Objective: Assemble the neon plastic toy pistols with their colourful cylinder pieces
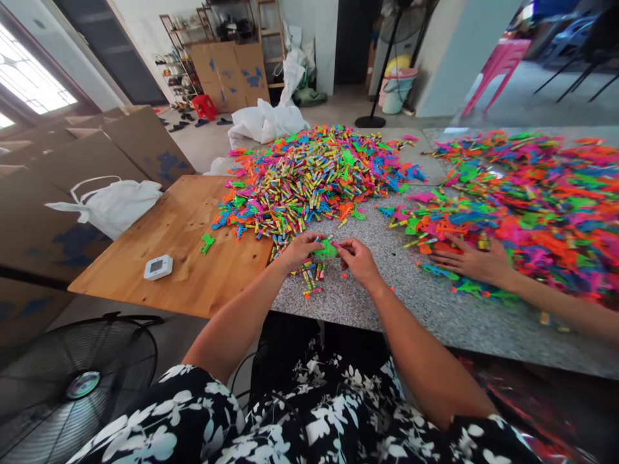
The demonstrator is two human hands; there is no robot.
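Observation:
Above the edge of the stone tabletop, my left hand [304,251] pinches a small green plastic toy [327,249], shaped somewhat like a toy gun. My right hand [356,259] is closed at the toy's right end, its fingertips on a small pink bit [337,245]. Just beyond both hands rises a large pile of small bright plastic toys and label-wrapped tubes [302,187]. Several loose tubes [312,276] lie below my left hand. A lone green toy [207,243] rests on the wooden board to the left.
A white digital device [158,267] sits on the wooden board [193,283]. At right, another person's hand [476,259] reaches into a second heap of coloured toys [522,206]. A black fan [80,386] stands lower left, near cardboard boxes [62,193] and a white bag [118,205].

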